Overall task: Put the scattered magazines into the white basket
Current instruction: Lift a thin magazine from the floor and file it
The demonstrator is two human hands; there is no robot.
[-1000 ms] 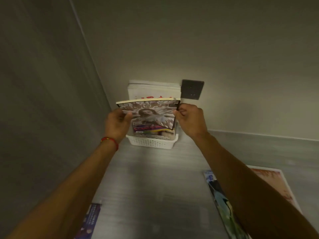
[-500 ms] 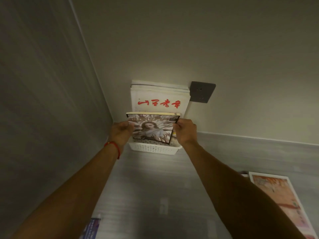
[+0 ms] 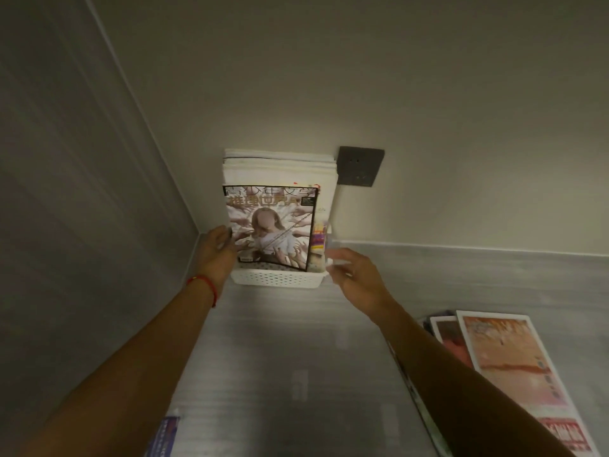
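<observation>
The white basket (image 3: 278,279) stands in the far left corner against the wall. A magazine with a pale-haired figure on its cover (image 3: 271,227) stands upright at the front of it, before several taller white magazines (image 3: 280,169). My left hand (image 3: 216,250) rests with fingers apart at the magazine's lower left edge. My right hand (image 3: 354,275) hovers open just right of the basket, holding nothing. More magazines lie flat on the surface: an orange-covered one (image 3: 514,364) at the right with a reddish one (image 3: 449,338) partly under it, and a blue one (image 3: 164,435) at the bottom left.
A dark wall socket (image 3: 361,166) sits on the back wall right of the basket. A grey side wall (image 3: 82,225) closes off the left. The grey surface (image 3: 296,357) stretches between my arms.
The magazine has dropped upright into the basket. My right hand has let go and drawn back to the right; my left hand has opened along its edge.
</observation>
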